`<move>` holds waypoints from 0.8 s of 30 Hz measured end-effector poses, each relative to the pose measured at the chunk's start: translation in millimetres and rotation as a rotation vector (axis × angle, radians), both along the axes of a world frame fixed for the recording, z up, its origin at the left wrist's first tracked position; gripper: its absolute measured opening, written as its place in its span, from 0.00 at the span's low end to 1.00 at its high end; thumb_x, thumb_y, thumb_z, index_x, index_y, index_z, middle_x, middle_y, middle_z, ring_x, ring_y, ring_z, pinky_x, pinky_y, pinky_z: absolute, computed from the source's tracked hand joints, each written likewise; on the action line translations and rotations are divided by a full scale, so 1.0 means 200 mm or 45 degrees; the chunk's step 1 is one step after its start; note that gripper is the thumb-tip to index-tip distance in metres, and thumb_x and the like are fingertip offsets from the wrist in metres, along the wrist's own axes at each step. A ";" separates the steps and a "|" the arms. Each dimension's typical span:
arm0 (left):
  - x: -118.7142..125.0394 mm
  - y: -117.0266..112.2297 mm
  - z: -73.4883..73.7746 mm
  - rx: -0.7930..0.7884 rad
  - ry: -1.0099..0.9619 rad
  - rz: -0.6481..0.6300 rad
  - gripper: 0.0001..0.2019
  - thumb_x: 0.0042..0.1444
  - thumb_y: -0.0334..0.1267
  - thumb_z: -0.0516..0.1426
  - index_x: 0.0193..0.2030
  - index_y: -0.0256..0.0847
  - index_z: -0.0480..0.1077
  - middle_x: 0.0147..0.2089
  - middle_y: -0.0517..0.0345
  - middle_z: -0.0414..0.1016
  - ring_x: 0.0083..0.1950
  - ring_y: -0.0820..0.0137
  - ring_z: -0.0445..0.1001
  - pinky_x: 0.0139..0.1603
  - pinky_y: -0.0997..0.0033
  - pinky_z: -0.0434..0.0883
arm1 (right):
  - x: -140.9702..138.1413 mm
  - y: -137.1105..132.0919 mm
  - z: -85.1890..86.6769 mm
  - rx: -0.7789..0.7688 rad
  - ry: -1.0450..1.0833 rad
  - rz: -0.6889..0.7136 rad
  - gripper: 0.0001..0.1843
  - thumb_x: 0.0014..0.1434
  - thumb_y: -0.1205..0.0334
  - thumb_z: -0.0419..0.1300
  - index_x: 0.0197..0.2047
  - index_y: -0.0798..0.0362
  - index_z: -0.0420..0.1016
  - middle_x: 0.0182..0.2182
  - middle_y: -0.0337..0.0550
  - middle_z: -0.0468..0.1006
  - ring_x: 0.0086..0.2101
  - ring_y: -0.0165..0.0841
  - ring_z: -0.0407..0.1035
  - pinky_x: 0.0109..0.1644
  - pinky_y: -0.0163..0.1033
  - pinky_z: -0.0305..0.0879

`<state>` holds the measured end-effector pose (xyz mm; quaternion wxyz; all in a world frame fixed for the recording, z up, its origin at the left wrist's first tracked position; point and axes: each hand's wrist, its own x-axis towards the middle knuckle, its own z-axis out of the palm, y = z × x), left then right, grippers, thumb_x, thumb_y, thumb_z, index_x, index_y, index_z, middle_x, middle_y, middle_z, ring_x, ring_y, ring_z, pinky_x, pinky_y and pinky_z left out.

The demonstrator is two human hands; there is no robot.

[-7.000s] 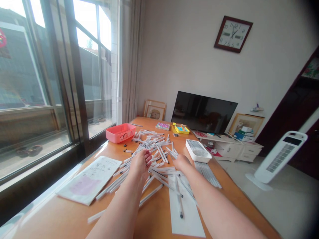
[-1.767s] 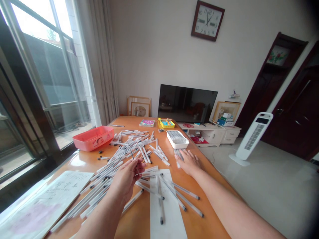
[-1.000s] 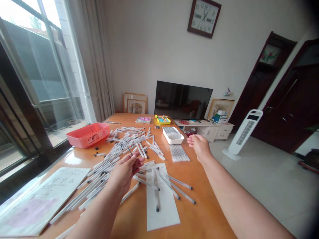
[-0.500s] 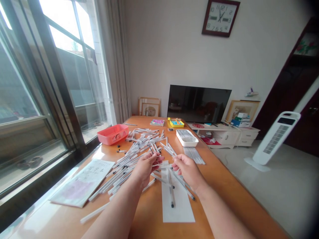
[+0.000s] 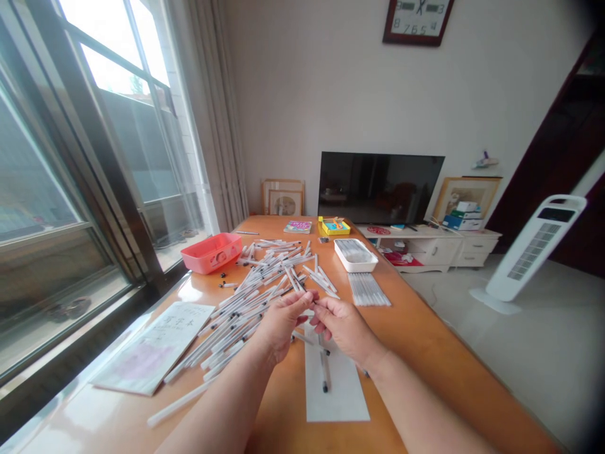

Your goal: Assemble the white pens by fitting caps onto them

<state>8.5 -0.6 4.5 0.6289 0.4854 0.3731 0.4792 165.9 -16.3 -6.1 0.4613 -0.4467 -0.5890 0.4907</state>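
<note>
Left hand and right hand meet, earlier apart.
Both grips pinch a small dark piece near a white rectangular paper sheet.

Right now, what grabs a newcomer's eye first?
The heap of whitish plastic pens, many with black ends, across the brown table. Then the left hand and right hand, close together at its near right side. Beyond, a pink plastic bin sits left, a white rectangular plastic box right.
</note>
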 end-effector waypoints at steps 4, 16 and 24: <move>-0.06 0.04 0.03 0.067 0.157 0.255 0.23 0.54 0.54 0.63 0.50 0.41 0.76 0.48 0.48 0.79 0.51 0.61 0.74 0.47 0.65 0.65 | 0.09 0.03 0.01 0.009 0.006 -0.235 0.25 0.62 0.51 0.57 0.60 0.52 0.70 0.27 0.39 0.77 0.25 0.30 0.69 0.27 0.34 0.62; -0.23 0.21 -0.08 0.411 0.760 0.633 0.11 0.53 0.43 0.61 0.40 0.42 0.77 0.39 0.49 0.79 0.43 0.59 0.75 0.47 0.62 0.67 | 0.22 0.08 -0.02 0.242 -0.153 -0.533 0.15 0.61 0.51 0.56 0.45 0.49 0.77 0.37 0.44 0.82 0.40 0.40 0.76 0.42 0.42 0.70; -0.22 0.15 -0.08 0.645 1.534 0.427 0.11 0.49 0.34 0.58 0.39 0.49 0.79 0.47 0.49 0.78 0.54 0.49 0.67 0.55 0.53 0.59 | 0.23 0.08 0.00 0.381 -0.094 -0.530 0.18 0.58 0.54 0.63 0.51 0.48 0.73 0.48 0.48 0.80 0.50 0.40 0.74 0.53 0.45 0.69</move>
